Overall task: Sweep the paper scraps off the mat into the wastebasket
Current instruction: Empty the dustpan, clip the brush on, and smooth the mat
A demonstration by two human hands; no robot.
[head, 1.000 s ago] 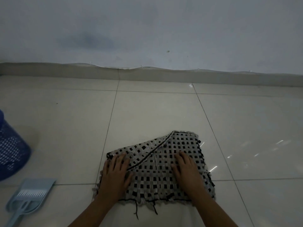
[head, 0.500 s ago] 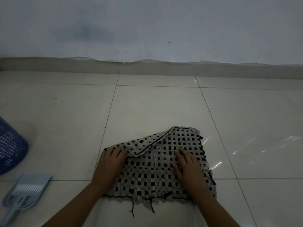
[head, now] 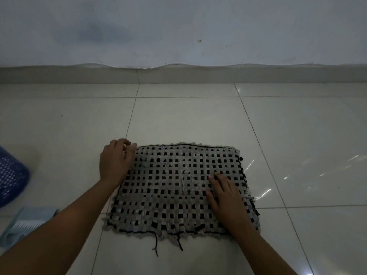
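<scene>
Left grip [head: 116, 161] pinches the mat [head: 168, 195] at its far-left corner; right grip [head: 226, 197] flat atop.

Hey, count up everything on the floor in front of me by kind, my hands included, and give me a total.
Woven mat: 1
Blue wastebasket: 1
Light blue dustpan: 1
Hands: 2, left hand and right hand
Total: 5

No text, label, brand, number or sign can be read. Nothing legible is carried by the woven mat [head: 174, 185] at the centre, the blue perforated wastebasket [head: 12, 175] at 9 o'clock, the pale blue dustpan [head: 29, 221] at 8 o'clock, or the wall [head: 178, 26] at 12 o'clock.
</scene>
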